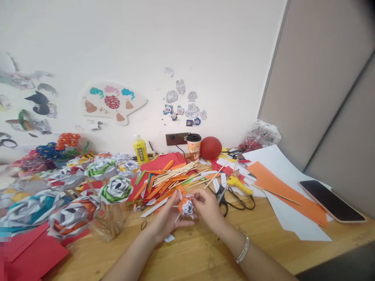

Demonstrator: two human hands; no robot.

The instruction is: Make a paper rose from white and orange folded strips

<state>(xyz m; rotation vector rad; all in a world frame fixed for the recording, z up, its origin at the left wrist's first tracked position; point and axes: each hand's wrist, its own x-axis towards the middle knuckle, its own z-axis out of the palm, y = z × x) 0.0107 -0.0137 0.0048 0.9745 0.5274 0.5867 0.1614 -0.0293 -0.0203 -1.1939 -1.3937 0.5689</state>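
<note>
Paper flower [186,206], orange and grey, sat right between the two hands, just above the wooden counter [205,253]. It looked round, with no long side. The left hand [165,220] cupped it from below, fingers curled round it. The right hand [208,207] pinched its right edge. Black scissors [224,197] lay just behind the right hand.

Red 囍 [112,102] on paper fan [133,102] (nothing else legible)

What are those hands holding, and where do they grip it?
A small orange-and-white paper flower, its sides pinched by the left hand and the right hand.
</note>
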